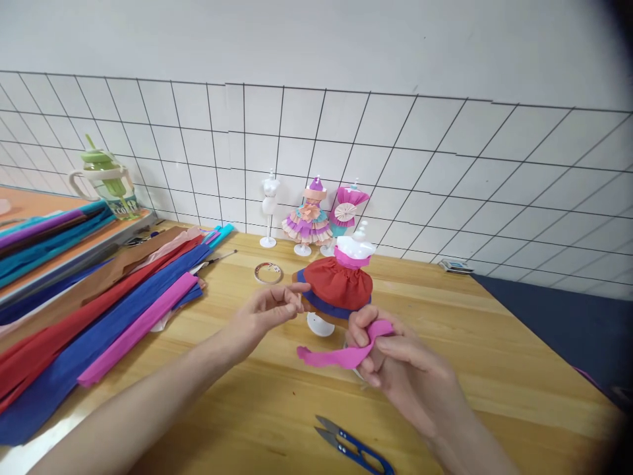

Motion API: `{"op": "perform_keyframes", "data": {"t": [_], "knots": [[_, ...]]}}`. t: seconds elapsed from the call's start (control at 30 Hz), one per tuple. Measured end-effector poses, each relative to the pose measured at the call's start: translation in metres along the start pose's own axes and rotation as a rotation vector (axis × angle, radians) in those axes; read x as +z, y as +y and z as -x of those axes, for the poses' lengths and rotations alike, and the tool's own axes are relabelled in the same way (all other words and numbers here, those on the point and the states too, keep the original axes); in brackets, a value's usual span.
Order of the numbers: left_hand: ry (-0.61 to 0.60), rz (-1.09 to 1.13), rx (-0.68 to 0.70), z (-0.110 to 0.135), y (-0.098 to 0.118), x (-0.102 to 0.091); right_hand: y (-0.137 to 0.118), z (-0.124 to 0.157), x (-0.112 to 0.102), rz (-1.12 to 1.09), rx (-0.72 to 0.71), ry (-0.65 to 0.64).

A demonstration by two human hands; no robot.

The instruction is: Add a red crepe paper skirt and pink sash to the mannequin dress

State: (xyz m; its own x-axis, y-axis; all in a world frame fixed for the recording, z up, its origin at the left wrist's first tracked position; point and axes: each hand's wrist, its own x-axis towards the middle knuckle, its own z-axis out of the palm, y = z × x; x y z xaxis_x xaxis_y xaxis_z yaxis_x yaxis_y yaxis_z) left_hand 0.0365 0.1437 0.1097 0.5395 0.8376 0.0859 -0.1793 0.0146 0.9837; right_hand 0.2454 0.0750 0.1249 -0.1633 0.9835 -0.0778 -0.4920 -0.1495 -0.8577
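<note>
A small white dress form [355, 247] stands in front of me, dressed in a pink band and a gathered red skirt [337, 282] with blue and brown layers below. My right hand [395, 359] pinches a strip of pink crepe paper [332, 357] between thumb and fingers, and its loose end hangs out to the left. At the skirt's left side is my left hand [271, 309], index finger stretched out and the other fingers loosely curled; nothing shows in it. Whether it touches the skirt I cannot tell. Blue-handled thread snips [353, 448] lie below with blades apart.
Long crepe paper strips [113, 310] in several colours cover the left side. Behind stand a bare dress form [270, 198] and two dressed ones [307, 224]. A tape roll [268, 272] lies before them. A green-lidded bottle [106, 171] is far left, a small stack [455, 266] back right.
</note>
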Motion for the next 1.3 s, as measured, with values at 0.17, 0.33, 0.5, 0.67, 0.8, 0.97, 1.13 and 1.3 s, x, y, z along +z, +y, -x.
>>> {"op": "perform_keyframes", "data": {"t": [0.17, 0.33, 0.5, 0.67, 0.8, 0.97, 1.13, 1.3], "knots": [[0.017, -0.426, 0.148, 0.011, -0.005, 0.011, 0.012, 0.003, 0.004, 0.324, -0.084, 0.061], [-0.009, -0.731, 0.319, 0.018, -0.012, 0.024, 0.026, 0.0, 0.007, 0.929, -0.37, 0.219], [-0.057, -0.796, 0.395, 0.02, -0.013, 0.029, 0.029, -0.002, 0.009, 1.152, -0.502, 0.236], [-0.077, -0.694, 0.263, 0.017, -0.005, 0.025, 0.024, -0.002, 0.013, 1.06, -0.473, 0.186], [-0.145, -0.639, 0.261, 0.015, 0.001, 0.021, 0.024, -0.003, 0.012, 1.046, -0.495, 0.18], [-0.26, -0.842, 0.357, 0.015, -0.001, 0.017, 0.023, 0.0, 0.006, 1.018, -0.522, 0.332], [-0.165, -1.052, 0.414, 0.011, -0.014, 0.013, 0.027, 0.005, 0.008, 1.041, -0.547, 0.363], [-0.063, -1.283, 0.485, 0.012, -0.021, 0.015, 0.035, 0.002, 0.003, 1.041, -0.557, 0.342]]}}
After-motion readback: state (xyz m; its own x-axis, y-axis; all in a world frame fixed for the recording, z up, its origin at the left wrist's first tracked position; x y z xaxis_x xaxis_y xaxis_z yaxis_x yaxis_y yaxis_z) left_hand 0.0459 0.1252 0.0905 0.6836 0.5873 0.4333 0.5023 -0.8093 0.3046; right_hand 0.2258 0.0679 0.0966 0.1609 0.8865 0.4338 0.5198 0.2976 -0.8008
